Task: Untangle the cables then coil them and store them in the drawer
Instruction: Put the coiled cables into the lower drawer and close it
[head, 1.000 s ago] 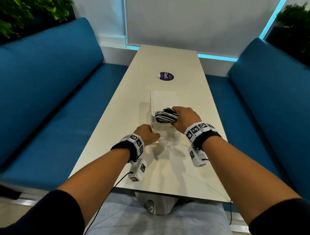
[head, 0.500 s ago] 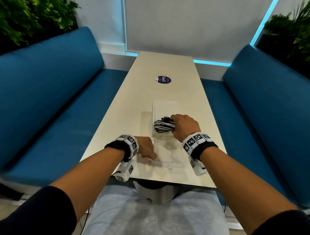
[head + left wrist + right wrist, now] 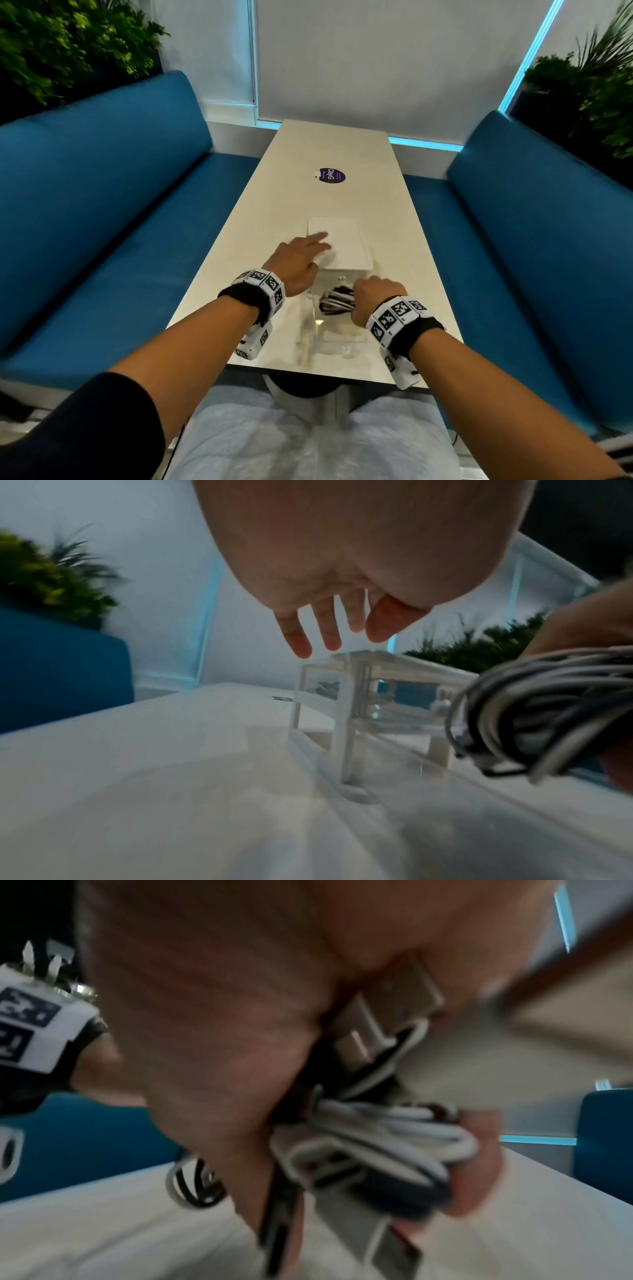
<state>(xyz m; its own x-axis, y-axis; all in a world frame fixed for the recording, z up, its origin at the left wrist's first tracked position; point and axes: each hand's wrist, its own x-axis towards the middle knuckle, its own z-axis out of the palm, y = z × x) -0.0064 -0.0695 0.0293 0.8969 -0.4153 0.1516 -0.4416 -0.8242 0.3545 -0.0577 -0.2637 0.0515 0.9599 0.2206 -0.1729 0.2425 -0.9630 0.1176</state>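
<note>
A clear plastic drawer unit (image 3: 342,246) (image 3: 387,674) stands on the white table (image 3: 342,150), with its drawer (image 3: 329,339) pulled out toward me. My right hand (image 3: 373,301) grips a coiled bundle of black and white cables (image 3: 337,299) (image 3: 534,712) (image 3: 377,1139) just above the open drawer. USB plugs stick out of the bundle in the right wrist view. My left hand (image 3: 298,258) (image 3: 329,631) is open, fingers spread, reaching onto the top left of the unit; whether the fingertips touch the top is unclear.
A purple round sticker (image 3: 330,175) lies farther along the table. Blue benches (image 3: 102,212) (image 3: 534,222) run along both sides, with plants (image 3: 61,41) behind them. My lap is under the near table edge.
The left hand let go of the drawer front and moved forward to the unit's top. The right hand drew the cable bundle back toward me, over the pulled-out drawer.
</note>
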